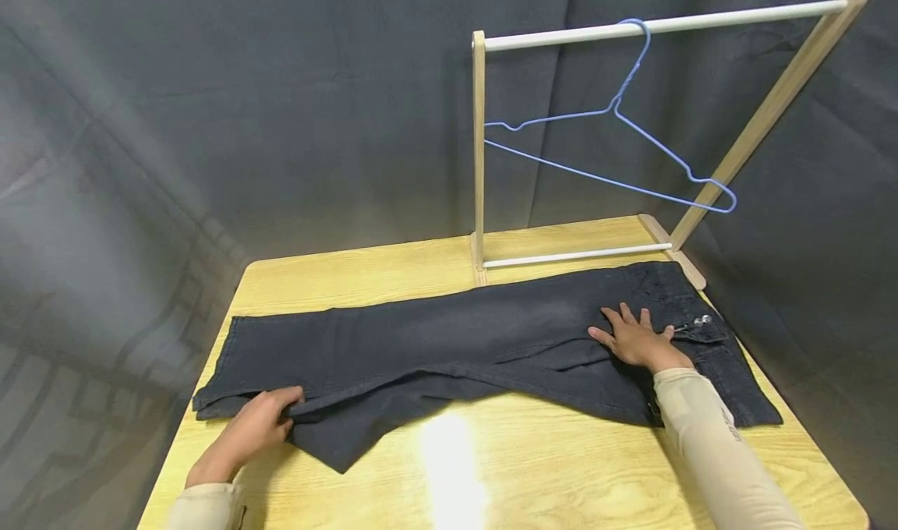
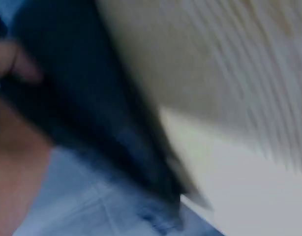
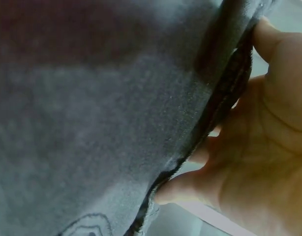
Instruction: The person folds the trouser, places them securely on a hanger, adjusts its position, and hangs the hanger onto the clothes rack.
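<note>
Dark trousers (image 1: 449, 335) lie stretched sideways on a wooden table, waistband and metal buttons at the right, leg ends at the left. Near those leg ends my left hand (image 1: 258, 429) grips the front edge of one leg, which is partly folded and hangs in a loose point. The left wrist view is blurred; dark cloth (image 2: 92, 93) runs beside that hand's fingers. Close to the fly, my right hand (image 1: 638, 341) rests on the trousers with fingers spread. In the right wrist view, this hand (image 3: 259, 142) meets a cloth edge (image 3: 190, 142), which hides some fingertips.
Behind the trousers stands a small wooden rack (image 1: 479, 156) with a white top rail (image 1: 561, 40). A blue hanger (image 1: 596, 176) hangs from that rail. Dark grey curtains (image 1: 316, 109) surround the table (image 1: 561, 468), whose front part shows bare wood.
</note>
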The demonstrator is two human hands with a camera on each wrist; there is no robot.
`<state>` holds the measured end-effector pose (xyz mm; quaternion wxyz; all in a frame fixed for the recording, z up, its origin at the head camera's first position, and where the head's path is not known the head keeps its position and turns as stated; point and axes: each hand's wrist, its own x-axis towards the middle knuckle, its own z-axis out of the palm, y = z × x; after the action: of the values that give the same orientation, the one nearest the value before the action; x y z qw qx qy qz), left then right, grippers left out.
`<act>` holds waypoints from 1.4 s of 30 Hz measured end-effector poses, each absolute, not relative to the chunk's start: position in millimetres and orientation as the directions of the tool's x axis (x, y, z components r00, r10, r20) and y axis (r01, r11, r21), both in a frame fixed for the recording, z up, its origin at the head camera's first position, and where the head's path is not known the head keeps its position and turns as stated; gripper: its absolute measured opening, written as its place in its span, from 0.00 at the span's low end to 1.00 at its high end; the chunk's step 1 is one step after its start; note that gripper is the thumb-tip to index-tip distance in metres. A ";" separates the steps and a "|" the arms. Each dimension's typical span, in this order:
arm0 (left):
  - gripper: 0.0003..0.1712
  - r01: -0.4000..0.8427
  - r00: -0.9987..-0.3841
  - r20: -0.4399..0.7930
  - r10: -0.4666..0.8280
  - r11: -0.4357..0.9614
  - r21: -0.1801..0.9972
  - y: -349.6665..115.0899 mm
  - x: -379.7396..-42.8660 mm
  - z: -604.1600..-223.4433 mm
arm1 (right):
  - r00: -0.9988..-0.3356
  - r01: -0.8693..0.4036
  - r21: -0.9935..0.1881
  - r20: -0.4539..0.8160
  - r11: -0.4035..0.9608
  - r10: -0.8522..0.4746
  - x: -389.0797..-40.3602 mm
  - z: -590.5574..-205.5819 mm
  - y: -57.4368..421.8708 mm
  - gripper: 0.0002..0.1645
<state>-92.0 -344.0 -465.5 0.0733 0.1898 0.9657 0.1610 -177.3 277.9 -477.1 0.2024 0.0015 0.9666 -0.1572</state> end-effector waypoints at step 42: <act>0.16 0.351 -0.929 0.080 0.362 0.928 -0.122 -388.0 -67.8 -437.7 | -0.935 -0.138 -0.165 -0.304 0.977 -0.184 -95.9 -460.9 332.0 0.25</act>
<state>-67.8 -388.0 -437.7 -0.0508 0.1820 0.9806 -0.0528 -95.9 332.0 -460.9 0.1610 -0.0821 0.9810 -0.0705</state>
